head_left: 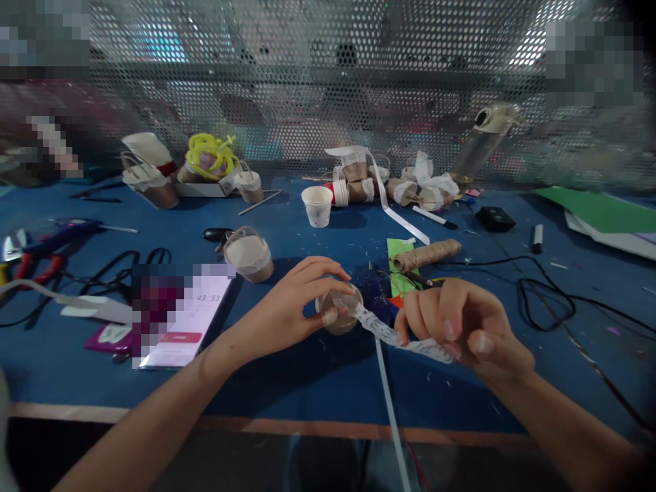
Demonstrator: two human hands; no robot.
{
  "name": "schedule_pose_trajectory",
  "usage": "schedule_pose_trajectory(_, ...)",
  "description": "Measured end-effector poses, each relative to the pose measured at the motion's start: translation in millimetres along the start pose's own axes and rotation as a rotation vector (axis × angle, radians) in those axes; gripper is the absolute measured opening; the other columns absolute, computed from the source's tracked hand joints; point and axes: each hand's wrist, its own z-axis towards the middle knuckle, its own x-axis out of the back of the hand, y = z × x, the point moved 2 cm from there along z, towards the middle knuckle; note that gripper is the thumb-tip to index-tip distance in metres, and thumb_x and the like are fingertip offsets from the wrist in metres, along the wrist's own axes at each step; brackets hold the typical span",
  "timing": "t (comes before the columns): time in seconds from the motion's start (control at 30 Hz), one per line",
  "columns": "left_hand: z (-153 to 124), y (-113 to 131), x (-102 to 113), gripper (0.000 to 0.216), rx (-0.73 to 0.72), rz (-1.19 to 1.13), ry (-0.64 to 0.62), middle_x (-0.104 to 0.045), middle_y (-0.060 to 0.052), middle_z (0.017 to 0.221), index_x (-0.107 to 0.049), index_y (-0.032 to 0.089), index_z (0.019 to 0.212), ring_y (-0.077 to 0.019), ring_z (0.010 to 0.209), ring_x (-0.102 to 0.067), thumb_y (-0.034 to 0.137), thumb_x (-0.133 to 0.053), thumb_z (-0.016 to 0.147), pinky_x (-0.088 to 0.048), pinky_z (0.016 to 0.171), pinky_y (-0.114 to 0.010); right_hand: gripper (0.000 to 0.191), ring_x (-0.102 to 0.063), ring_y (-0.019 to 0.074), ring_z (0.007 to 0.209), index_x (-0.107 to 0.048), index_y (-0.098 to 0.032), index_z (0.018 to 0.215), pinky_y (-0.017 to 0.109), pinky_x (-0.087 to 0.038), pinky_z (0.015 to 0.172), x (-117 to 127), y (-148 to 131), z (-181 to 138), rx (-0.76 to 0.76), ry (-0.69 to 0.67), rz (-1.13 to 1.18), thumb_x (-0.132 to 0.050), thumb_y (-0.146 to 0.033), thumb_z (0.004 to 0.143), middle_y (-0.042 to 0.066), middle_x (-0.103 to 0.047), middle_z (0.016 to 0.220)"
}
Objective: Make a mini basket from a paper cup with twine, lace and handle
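Note:
My left hand [302, 297] grips a small brown twine-wrapped cup [339, 321] by its rim, thumb at the opening and fingers over the far side. From the cup a strip of white lace [382, 326] runs to the right. My right hand [466, 328] pinches that lace near its other end, with the fingers curled. Just beyond the lace lies a blue glue gun [373, 290], partly hidden by my right hand. A narrow white ribbon [388, 389] hangs down over the table's front edge below the lace.
A finished-looking small basket [249, 256] and a phone [205, 301] lie left. Behind stand a white paper cup [317, 206], more wrapped cups [359, 189] and yellow cord [210, 156]. A twine roll [428, 255] and black cable [546, 304] are right; perforated metal [287, 89] borders the back.

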Motion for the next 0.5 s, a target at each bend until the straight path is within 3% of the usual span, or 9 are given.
schedule_pose_trajectory(0.33, 4, 6, -4, 0.021, 0.096, 0.02, -0.051, -0.055, -0.01, 0.141, -0.066, 0.025, 0.117, -0.0266, 0.145, -0.034, 0.029, -0.053, 0.101, -0.032, 0.119, -0.051, 0.007, -0.054, 0.0156, 0.065, -0.069, -0.023, 0.092, 0.039, -0.057, 0.071, -2, 9, -5, -0.087, -0.062, 0.04, -0.073, -0.025, 0.086, -0.003, -0.052, 0.065)
schedule_pose_trajectory(0.5, 4, 4, -6, 0.009, 0.118, -0.05, -0.05, -0.058, -0.01, 0.136, -0.066, 0.022, 0.097, -0.0273, 0.141, -0.04, 0.029, -0.061, 0.097, -0.035, 0.117, -0.051, 0.009, -0.051, 0.0137, 0.059, -0.069, -0.022, 0.091, 0.039, -0.056, 0.069, 1, 21, -11, -0.11, -0.031, -0.013, -0.069, -0.031, 0.091, -0.003, -0.051, 0.063)
